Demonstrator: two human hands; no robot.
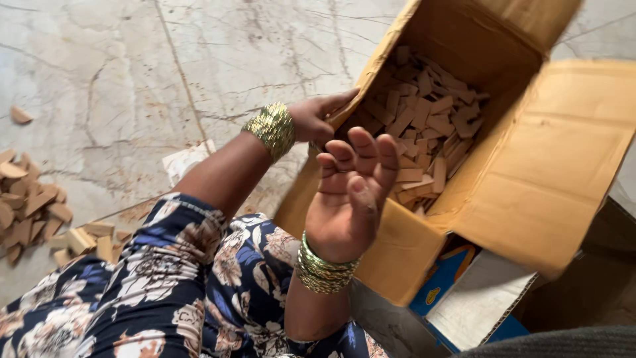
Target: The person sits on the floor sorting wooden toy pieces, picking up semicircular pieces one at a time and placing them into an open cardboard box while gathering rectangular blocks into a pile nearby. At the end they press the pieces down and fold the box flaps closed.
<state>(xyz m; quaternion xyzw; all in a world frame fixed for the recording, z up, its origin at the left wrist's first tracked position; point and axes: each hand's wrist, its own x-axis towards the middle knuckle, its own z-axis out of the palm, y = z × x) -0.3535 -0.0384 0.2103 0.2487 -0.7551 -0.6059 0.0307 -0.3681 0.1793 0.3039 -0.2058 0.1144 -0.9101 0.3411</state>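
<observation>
A: Many flat wooden pieces (424, 132) lie in the tilted cardboard box (530, 179); smaller heap (30, 205) on the marble floor (119, 73).

B: Hands?

A: Left hand (315, 119) grips the box rim. Right hand (351, 192) palm-up, fingers curled, apparently empty, over the box mouth.

B: Progress?

A: Judged partial: most pieces in the box, some outside.

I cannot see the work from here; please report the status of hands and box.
Left hand gripping cardboard box edge. Right hand raised, palm up, empty. Wooden pieces inside box. Nothing in the way.
</observation>
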